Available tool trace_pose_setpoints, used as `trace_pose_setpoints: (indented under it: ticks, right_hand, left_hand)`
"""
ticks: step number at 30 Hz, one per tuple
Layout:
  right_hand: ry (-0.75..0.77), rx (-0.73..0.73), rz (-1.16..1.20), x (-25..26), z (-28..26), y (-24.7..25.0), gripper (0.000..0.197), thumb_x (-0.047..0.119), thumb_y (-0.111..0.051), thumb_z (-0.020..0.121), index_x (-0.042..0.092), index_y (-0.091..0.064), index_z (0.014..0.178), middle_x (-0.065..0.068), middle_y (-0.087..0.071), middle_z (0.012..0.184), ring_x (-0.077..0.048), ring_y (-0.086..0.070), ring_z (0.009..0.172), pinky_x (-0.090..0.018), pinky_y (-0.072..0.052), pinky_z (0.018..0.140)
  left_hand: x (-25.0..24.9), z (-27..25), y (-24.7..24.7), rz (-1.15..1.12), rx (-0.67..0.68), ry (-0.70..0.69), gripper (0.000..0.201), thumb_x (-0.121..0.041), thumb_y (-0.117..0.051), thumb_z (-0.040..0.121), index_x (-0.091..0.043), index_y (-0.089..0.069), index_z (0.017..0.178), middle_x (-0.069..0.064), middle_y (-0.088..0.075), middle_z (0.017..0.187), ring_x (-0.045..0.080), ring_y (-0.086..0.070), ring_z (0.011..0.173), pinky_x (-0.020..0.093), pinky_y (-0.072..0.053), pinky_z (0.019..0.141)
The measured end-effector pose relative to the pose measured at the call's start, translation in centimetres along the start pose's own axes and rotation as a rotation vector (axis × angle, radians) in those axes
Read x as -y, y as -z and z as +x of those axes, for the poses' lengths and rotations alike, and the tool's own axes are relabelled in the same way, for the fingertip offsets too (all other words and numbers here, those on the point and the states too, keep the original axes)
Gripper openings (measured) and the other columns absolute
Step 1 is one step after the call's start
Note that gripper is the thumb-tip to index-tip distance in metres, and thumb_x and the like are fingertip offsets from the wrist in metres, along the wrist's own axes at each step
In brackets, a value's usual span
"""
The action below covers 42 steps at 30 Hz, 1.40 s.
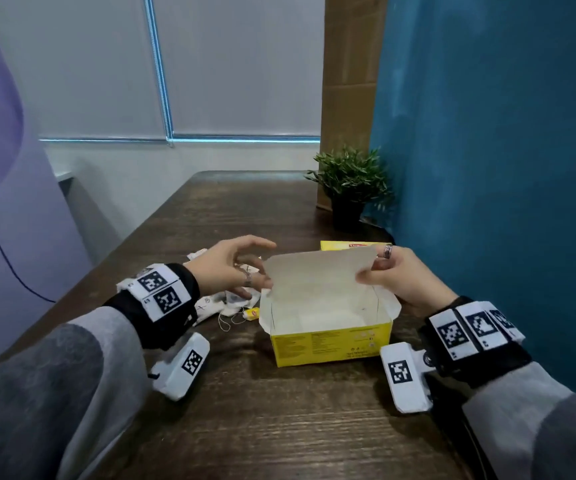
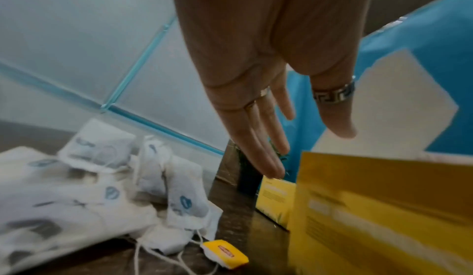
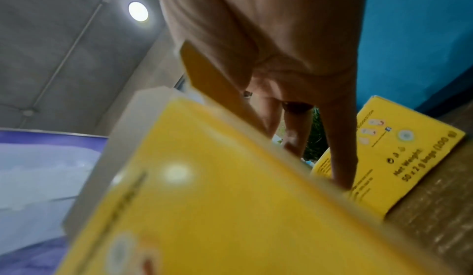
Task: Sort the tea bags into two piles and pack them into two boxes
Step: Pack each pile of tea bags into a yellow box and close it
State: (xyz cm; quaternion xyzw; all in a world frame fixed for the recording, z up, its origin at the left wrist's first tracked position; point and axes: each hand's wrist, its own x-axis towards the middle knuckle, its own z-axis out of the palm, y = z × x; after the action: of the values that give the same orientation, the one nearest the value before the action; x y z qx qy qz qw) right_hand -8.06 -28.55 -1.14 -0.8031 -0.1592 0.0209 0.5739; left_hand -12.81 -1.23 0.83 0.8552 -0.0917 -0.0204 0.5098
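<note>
An open yellow tea box [image 1: 331, 344] stands at the table's centre with its white lid [image 1: 317, 268] raised, and I see only white card inside. My right hand [image 1: 373, 268] pinches the lid's right edge between thumb and fingers. In the right wrist view its fingers [image 3: 343, 158] lie against the yellow box [image 3: 230, 198]. A heap of white tea bags [image 1: 224, 303] with strings and a yellow tag [image 1: 252, 313] lies left of the box. My left hand [image 1: 260, 263] hovers open above the heap, holding nothing. A second, closed yellow box [image 1: 348, 245] lies behind the first.
A small potted plant [image 1: 348, 188] stands at the back right against a blue partition [image 1: 487, 168]. The dark wooden table [image 1: 262, 427] runs toward me, with its left edge near my left forearm. A brown cardboard panel [image 1: 348, 81] rises behind the plant.
</note>
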Motion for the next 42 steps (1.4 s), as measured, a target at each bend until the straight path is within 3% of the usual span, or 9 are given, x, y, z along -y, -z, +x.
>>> trace_pose_setpoints:
  ticks: [3,8,16,20,23,28,33,38,42]
  right_hand:
    - [0.046,0.007,-0.037,0.0,-0.6,0.0,0.025,-0.013,-0.063,0.079,0.007,-0.054,0.066,-0.007,-0.068,0.08,-0.014,-0.063,0.075,-0.021,-0.049,0.066]
    - [0.121,0.085,-0.092,0.7,-1.7,0.2,0.03,-0.015,-0.068,0.074,0.009,-0.056,0.059,-0.002,-0.069,0.086,-0.024,-0.064,0.086,-0.04,-0.053,0.08]
    - [0.238,0.109,-0.178,2.2,-2.5,-0.3,0.03,-0.011,-0.067,0.075,0.011,-0.054,0.06,0.0,-0.068,0.086,-0.022,-0.066,0.088,-0.035,-0.054,0.082]
    - [0.198,0.114,-0.172,2.0,-1.9,0.1,0.02,0.0,-0.067,0.082,0.02,-0.063,0.079,0.012,-0.069,0.069,0.0,-0.062,0.066,-0.017,-0.051,0.066]
    - [0.091,0.102,-0.163,1.6,-0.6,0.6,0.016,0.014,-0.062,0.089,0.025,-0.063,0.1,-0.007,-0.069,0.079,-0.015,-0.064,0.076,-0.025,-0.051,0.073]
    - [-0.057,-0.015,-0.146,0.2,1.4,0.8,0.021,0.012,-0.052,0.095,0.0,-0.058,0.11,-0.017,-0.069,0.107,-0.025,-0.066,0.089,-0.031,-0.054,0.08]
    - [-0.101,0.035,-0.165,-0.7,2.8,0.4,0.02,0.002,-0.046,0.096,0.008,-0.052,0.114,-0.003,-0.064,0.097,-0.002,-0.063,0.066,-0.006,-0.047,0.053]
    - [-0.15,0.107,-0.211,-1.2,3.1,0.4,0.022,0.008,-0.047,0.096,0.014,-0.05,0.117,-0.004,-0.069,0.095,-0.008,-0.068,0.07,-0.018,-0.053,0.066]
    - [-0.168,0.113,-0.27,-0.8,3.1,0.4,0.027,0.013,-0.048,0.096,0.015,-0.05,0.123,-0.011,-0.072,0.102,-0.032,-0.068,0.093,-0.039,-0.052,0.085]
  left_hand:
    - [0.1,-0.1,-0.7,0.172,0.047,-0.191,0.026,-0.001,-0.075,0.074,-0.021,-0.071,0.09,-0.002,-0.073,0.093,0.023,-0.07,0.086,0.033,-0.058,0.074]
    - [1.0,-0.8,-1.1,0.35,0.058,-0.392,0.059,0.005,-0.071,0.075,-0.054,-0.068,0.073,-0.041,-0.064,0.089,-0.005,-0.065,0.094,0.012,-0.052,0.072]
    - [1.5,-1.3,-0.6,0.378,-0.011,-0.618,0.024,-0.009,-0.073,0.071,-0.025,-0.072,0.088,-0.041,-0.063,0.093,0.0,-0.065,0.098,0.017,-0.054,0.082]
    - [1.0,-1.3,-0.4,0.112,-0.086,-0.407,0.027,0.005,-0.071,0.074,-0.022,-0.075,0.074,-0.012,-0.074,0.08,0.008,-0.069,0.076,0.026,-0.056,0.074]
    - [0.1,-0.5,0.6,-0.082,-0.15,-0.277,0.021,-0.001,-0.067,0.08,-0.021,-0.073,0.079,0.001,-0.074,0.077,0.015,-0.069,0.073,0.026,-0.057,0.069]
    - [1.2,1.9,3.4,-0.01,-0.321,-0.043,0.014,-0.008,-0.06,0.089,-0.018,-0.069,0.084,0.001,-0.069,0.072,0.005,-0.064,0.059,0.017,-0.051,0.056]
    - [3.3,3.8,5.1,0.458,-0.308,0.27,0.03,-0.026,-0.067,0.084,-0.014,-0.065,0.112,0.009,-0.066,0.111,0.02,-0.059,0.095,0.029,-0.047,0.08]
    - [4.3,4.7,4.0,0.695,-0.155,0.394,0.085,-0.047,-0.079,0.065,-0.015,-0.044,0.135,0.006,-0.054,0.131,0.023,-0.052,0.119,0.03,-0.041,0.092]
    - [4.7,5.4,3.4,0.775,-0.064,0.456,0.079,-0.042,-0.085,0.058,-0.015,-0.055,0.126,0.006,-0.062,0.115,0.022,-0.059,0.094,0.027,-0.043,0.074]
